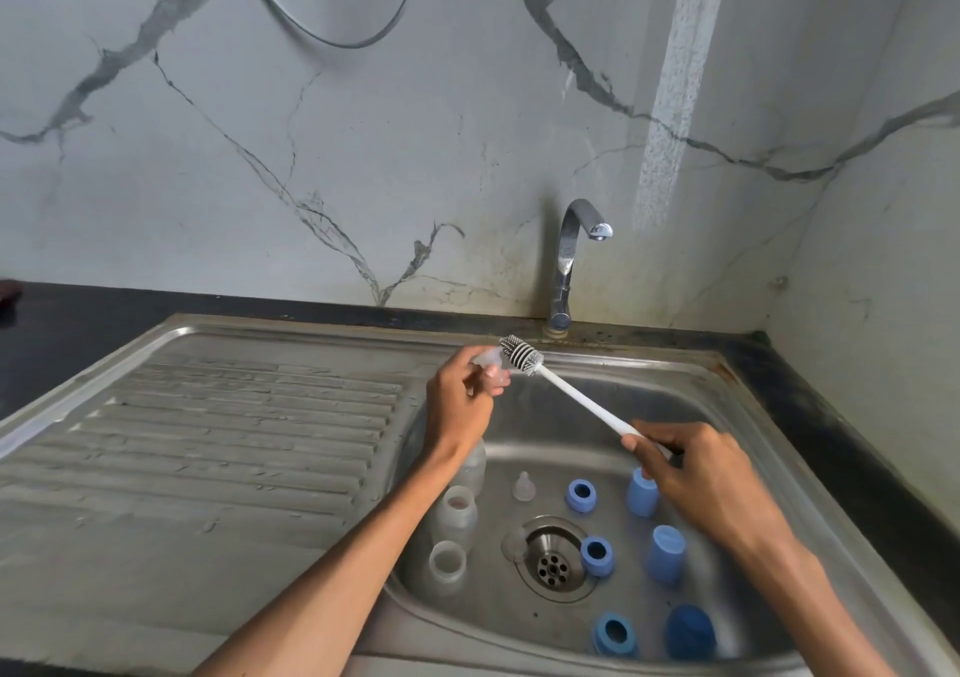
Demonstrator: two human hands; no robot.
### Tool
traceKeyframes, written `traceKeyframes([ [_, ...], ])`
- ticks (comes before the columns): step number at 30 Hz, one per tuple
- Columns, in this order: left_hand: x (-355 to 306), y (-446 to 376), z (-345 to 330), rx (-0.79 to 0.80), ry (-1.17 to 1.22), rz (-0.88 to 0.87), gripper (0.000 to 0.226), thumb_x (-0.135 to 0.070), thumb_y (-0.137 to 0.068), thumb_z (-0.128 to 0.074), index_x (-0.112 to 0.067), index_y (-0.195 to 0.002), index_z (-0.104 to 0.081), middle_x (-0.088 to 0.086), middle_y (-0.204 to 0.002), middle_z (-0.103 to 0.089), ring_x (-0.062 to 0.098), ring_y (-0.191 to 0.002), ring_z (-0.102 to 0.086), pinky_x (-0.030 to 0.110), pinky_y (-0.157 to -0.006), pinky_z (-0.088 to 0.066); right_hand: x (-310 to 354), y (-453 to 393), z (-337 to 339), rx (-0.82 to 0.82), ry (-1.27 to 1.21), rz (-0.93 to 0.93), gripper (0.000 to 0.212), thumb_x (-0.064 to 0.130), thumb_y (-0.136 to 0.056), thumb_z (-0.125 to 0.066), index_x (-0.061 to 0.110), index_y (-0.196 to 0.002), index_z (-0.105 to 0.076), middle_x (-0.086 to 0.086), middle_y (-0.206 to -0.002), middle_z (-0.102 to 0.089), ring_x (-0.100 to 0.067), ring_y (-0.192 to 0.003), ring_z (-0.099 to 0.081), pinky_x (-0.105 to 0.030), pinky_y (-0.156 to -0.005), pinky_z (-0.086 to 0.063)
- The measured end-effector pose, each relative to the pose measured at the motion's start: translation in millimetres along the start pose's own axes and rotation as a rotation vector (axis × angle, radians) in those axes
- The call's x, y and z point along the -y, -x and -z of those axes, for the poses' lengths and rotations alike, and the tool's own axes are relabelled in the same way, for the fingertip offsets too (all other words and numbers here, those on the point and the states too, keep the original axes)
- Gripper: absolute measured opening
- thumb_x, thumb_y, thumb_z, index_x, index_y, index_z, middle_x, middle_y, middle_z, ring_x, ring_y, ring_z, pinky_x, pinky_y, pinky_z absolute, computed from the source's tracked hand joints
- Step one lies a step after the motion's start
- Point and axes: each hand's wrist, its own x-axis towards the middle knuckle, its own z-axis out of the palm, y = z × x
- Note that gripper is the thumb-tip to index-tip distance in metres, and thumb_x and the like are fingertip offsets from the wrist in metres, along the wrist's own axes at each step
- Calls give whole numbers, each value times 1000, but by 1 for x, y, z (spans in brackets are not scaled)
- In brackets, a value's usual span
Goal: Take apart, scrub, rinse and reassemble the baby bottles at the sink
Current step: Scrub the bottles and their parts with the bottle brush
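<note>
On the sink's [691, 385] left side, 3 clear bottle bodies [457, 512] stood against the basin wall. Above them, near the back rim, the left hand [460, 398] pinched a clear teat [491, 367], with the brush [521, 355] head just beside it. Another teat [523, 486] stood near the drain [551, 557]. Further right, 3 blue rings [581, 495] and 3 blue caps [665, 554] lay across the floor of the basin. The right hand [698, 473] gripped the brush handle. The tap [571, 260] ran no water. Judging by this, disassembly was done, scrubbing was underway, and rinsing and reassembly remained.
</note>
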Motion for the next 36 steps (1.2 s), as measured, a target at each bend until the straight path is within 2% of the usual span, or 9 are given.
traceKeyframes([
  [3,-2,-2,5,-127,35,87,17,-33,-80,-70,-43,-92,-77,-1,-88,-78,22,-85,-75,49,-83,-60,1,1,-1,7,-3,5,28,46,-92,-61,29,-111,-73,-1,-69,-70,-21,-59,-62,-35,-56,-51],
  [7,-7,-1,8,-245,125,177,21,-8,-80,-80,-27,-88,-79,3,-77,-77,24,-74,-75,43,-81,-61,3,1,-8,22,-9,45,27,48,-92,-59,31,-108,-74,-3,-66,-68,-18,-48,-51,-34,-51,-48],
  [11,-12,3,3,-236,105,161,17,1,-74,-84,-13,-80,-78,-3,-68,-75,15,-61,-71,36,-66,-62,1,0,-11,-9,2,28,27,48,-93,-59,29,-108,-74,-2,-66,-68,-20,-52,-56,-37,-53,-51],
  [18,-4,1,1,-143,-190,59,9,-10,-82,-75,-15,-86,-82,-3,-74,-75,6,-69,-72,27,-72,-58,2,5,-10,-63,112,39,43,53,-93,-56,33,-130,-64,10,-81,-71,-7,-62,-62,-24,-62,-51],
  [21,-7,1,2,-201,-211,53,5,-11,-80,-77,-12,-81,-82,-1,-69,-75,6,-65,-72,20,-68,-55,8,7,-10,-61,137,71,42,53,-92,-56,34,-129,-64,18,-67,-58,-4,-53,-52,-19,-55,-41],
  [25,-4,0,4,-201,-130,116,18,-8,-83,-72,-19,-71,-79,-1,-65,-74,18,-65,-74,36,-74,-61,13,8,-12,-42,115,75,40,50,-93,-59,32,-127,-66,20,-56,-48,-4,-45,-44,-14,-50,-29],
  [31,-11,8,-11,-137,-40,152,37,-4,-84,-73,-36,-65,-75,4,-67,-75,24,-69,-75,46,-76,-61,7,5,-11,-56,61,30,39,49,-92,-61,31,-126,-68,13,-68,-65,-7,-52,-56,-18,-55,-41],
  [33,-9,3,-5,-211,26,221,32,-3,-83,-73,-29,-64,-77,5,-66,-74,27,-70,-75,44,-79,-61,10,5,-13,-30,42,40,37,46,-91,-64,31,-125,-68,14,-71,-67,-7,-56,-61,-14,-52,-41],
  [36,-8,-7,5,-361,247,387,6,3,-85,-71,1,-86,-77,10,-68,-73,23,-65,-73,33,-69,-62,10,6,-15,7,51,78,36,49,-89,-65,35,-123,-69,16,-76,-70,-4,-63,-64,-13,-53,-42],
])
